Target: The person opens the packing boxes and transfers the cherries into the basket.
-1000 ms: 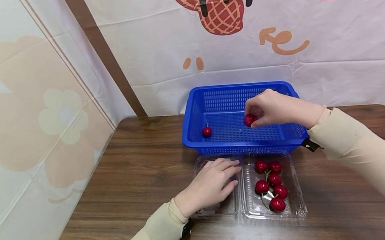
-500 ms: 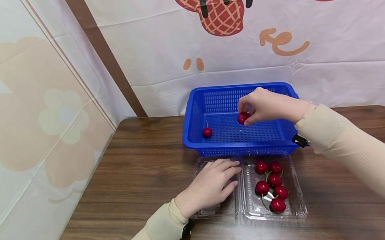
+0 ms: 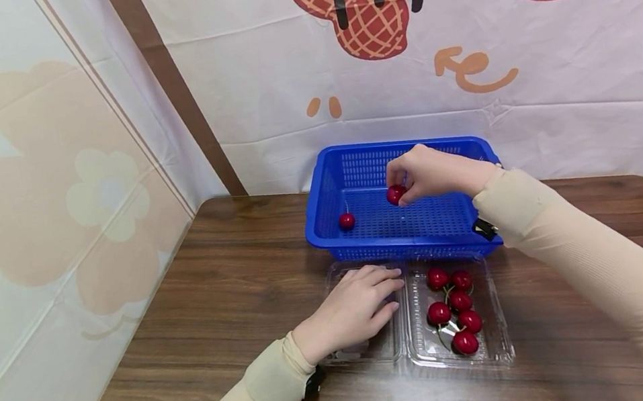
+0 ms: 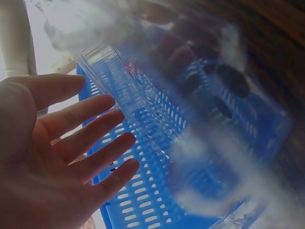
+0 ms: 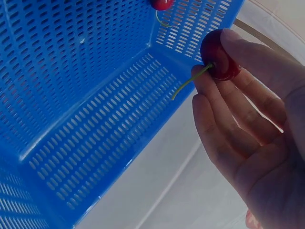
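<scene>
A red cherry [image 5: 219, 55] with a green stem is pinched between the thumb and fingertips of my right hand [image 3: 430, 171], above the blue basket [image 3: 400, 242]. Inside that basket, near its left end, lies another cherry [image 3: 347, 221]. My left hand [image 3: 351, 308] rests with fingers spread on the left half of the clear plastic clamshell box [image 3: 497, 313]. In the left wrist view the left hand [image 4: 76, 138] shows straight fingers and a bare palm. Several red cherries [image 3: 460, 301] with stems lie in the box's right half.
The brown wooden table [image 3: 204, 324] runs under everything. A printed cloth [image 3: 257, 80] hangs right behind the basket, and another covers the left side. The basket's raised rim [image 3: 313, 208] stands between its inside and the clamshell box in front.
My right hand has moved left over the basket, carrying the cherry with it. The left hand and the cherries in the box have stayed where they were.
</scene>
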`<state>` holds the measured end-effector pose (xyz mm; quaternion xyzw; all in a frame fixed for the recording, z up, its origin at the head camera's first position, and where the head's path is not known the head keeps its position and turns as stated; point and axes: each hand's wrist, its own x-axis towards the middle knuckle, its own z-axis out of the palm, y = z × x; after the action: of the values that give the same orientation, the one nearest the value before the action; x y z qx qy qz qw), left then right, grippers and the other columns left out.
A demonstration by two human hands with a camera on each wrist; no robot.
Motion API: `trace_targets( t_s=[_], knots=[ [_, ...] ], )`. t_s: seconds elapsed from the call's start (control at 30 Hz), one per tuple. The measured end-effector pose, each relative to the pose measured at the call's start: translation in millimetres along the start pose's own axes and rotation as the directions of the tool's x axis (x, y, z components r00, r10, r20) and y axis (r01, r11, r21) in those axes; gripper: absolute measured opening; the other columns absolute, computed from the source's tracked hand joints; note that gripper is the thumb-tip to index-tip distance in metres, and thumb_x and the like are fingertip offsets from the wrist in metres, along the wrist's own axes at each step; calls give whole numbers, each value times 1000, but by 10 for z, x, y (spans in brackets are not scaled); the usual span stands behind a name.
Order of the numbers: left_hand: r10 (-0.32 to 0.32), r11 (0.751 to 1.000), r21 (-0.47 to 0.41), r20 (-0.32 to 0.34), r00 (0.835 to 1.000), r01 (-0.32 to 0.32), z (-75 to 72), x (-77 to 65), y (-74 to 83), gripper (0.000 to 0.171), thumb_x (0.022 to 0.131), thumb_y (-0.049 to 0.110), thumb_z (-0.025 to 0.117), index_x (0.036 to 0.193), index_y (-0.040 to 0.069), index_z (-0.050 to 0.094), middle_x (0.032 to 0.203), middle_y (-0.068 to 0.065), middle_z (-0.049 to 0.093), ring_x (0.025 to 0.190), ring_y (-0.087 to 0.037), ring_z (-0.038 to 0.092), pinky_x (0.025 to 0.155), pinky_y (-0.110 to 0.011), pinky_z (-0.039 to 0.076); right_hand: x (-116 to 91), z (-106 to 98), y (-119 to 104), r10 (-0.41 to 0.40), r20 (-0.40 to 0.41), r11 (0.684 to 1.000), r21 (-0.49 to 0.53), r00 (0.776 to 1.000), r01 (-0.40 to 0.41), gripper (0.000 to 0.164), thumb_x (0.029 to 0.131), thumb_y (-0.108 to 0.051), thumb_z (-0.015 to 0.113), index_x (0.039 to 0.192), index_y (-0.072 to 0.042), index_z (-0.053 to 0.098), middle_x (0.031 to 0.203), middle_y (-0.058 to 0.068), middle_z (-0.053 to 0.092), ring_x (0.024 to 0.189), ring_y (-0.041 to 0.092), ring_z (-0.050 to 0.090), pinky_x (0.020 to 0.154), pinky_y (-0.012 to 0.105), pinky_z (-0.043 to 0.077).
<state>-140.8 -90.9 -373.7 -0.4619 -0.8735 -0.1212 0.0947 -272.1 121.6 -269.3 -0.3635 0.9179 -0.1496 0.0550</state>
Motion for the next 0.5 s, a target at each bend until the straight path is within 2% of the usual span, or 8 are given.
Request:
trace_targets(
  t_s=[0.5],
  knots=[
    [3, 1000, 14, -6, 1000, -3, 13, -6, -7, 34, 89, 29, 54, 117, 12, 64, 127, -3, 59, 116, -19, 49, 92, -37, 45, 214, 34, 16, 16, 17, 999, 28, 1000, -16, 27, 71, -14, 77, 95, -9, 65, 95, 10, 66, 78, 17, 63, 73, 36, 56]
  ],
)
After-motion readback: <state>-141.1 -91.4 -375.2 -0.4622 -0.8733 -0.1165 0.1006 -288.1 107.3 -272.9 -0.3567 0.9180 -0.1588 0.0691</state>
